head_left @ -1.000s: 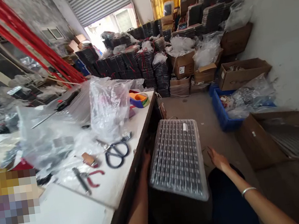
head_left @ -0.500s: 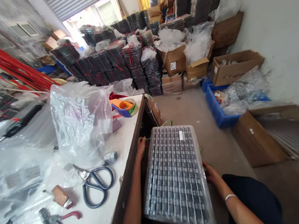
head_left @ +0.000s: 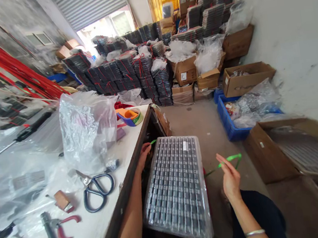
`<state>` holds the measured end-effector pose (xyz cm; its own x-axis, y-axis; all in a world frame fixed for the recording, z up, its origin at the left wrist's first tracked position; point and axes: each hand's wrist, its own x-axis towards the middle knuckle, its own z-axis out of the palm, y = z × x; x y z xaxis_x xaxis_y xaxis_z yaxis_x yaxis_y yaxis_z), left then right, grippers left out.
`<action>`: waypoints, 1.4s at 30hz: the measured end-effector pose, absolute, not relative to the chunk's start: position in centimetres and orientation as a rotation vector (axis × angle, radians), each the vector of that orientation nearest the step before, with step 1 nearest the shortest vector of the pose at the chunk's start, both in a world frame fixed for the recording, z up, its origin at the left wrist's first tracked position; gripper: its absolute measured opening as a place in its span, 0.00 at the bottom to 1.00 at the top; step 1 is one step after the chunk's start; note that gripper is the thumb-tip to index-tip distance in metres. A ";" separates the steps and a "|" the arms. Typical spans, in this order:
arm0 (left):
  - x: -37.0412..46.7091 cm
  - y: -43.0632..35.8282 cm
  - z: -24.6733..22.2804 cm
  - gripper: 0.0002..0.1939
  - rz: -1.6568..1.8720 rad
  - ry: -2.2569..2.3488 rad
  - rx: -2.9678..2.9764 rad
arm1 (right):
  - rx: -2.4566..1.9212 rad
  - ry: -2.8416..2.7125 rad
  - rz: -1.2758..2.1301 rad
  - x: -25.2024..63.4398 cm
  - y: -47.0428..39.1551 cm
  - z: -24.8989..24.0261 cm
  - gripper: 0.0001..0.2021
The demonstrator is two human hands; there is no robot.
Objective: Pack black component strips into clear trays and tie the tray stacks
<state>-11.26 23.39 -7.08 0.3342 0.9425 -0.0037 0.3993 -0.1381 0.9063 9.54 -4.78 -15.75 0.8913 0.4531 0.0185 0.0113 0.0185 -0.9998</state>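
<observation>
In front of me sits a stack of clear plastic trays (head_left: pixel 176 191), its top tray filled with rows of small dark parts and bearing a white label. My left hand (head_left: pixel 144 155) is at the stack's far left side, its fingers closed on a bit of green strap (head_left: pixel 153 142). Out to the right of the stack, my right hand (head_left: pixel 230 176) is raised and holds the other length of green strap (head_left: pixel 236 157), which runs back toward the tray's right edge. What lies under the top tray is mostly hidden.
On the white table (head_left: pixel 108 223) at left lie scissors (head_left: pixel 98 191), red-handled pliers (head_left: pixel 63 229), tape rolls (head_left: pixel 132 116) and plastic bags (head_left: pixel 87 128). A blue crate (head_left: pixel 233 125) and an open cardboard box (head_left: pixel 273 162) stand at right. Strapped tray stacks (head_left: pixel 147 77) line the back.
My right hand has moved from the tray's right side up and outward, drawing the green strap to the right. My left hand stays at the left side. The view has shifted slightly.
</observation>
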 end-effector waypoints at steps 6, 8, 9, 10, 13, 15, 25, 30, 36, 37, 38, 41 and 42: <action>-8.7 20.3 -3.9 0.14 0.683 1.101 1.881 | -1.743 -1.502 0.202 2.5 -4.5 -7.8 0.22; -7.4 19.0 -2.3 0.13 0.647 1.075 1.957 | -1.832 -1.596 0.122 0.7 -4.5 -7.9 0.23; -6.7 18.3 -1.3 0.13 0.629 1.064 1.994 | -1.871 -1.610 0.087 0.2 -4.5 -8.2 0.23; -6.2 17.7 -0.5 0.13 0.616 1.060 2.028 | -1.901 -1.620 0.065 -0.2 -4.5 -8.5 0.22; -5.6 15.6 1.7 0.14 0.601 1.117 2.104 | -1.947 -1.649 0.039 -0.5 -4.6 -8.8 0.22; -6.2 14.0 2.3 0.15 0.613 1.209 2.122 | -1.955 -1.649 0.006 -0.5 -4.8 -8.7 0.22; -11.9 2.7 -3.1 0.10 0.540 1.018 2.246 | -2.052 -1.716 -0.007 -1.5 -5.1 -7.3 0.20; -13.8 2.3 -5.5 0.17 0.636 0.962 2.185 | -1.981 -1.378 0.412 -0.4 -2.7 -5.4 0.18; -13.0 4.2 -5.5 0.18 0.732 0.852 2.173 | -1.935 -0.964 0.777 0.0 0.3 -3.9 0.05; -13.1 4.2 -5.6 0.18 0.731 0.823 2.185 | -1.922 -0.941 0.829 -0.1 0.4 -3.6 0.05; -13.3 4.1 -5.7 0.18 0.729 0.798 2.197 | -1.908 -0.917 0.869 -0.3 0.6 -3.3 0.06; -14.2 3.7 -6.2 0.19 0.718 0.765 2.245 | -1.877 -0.863 0.895 -1.0 0.9 -2.3 0.08; -14.4 3.6 -6.3 0.19 0.711 0.763 2.266 | -1.880 -0.851 0.883 -1.4 1.0 -2.1 0.08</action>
<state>-14.44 3.65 -6.30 0.6858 0.6715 0.2807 0.3279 -0.6294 0.7045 -1.37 1.05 -2.08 0.5153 0.8231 -0.2389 0.2083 -0.3907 -0.8967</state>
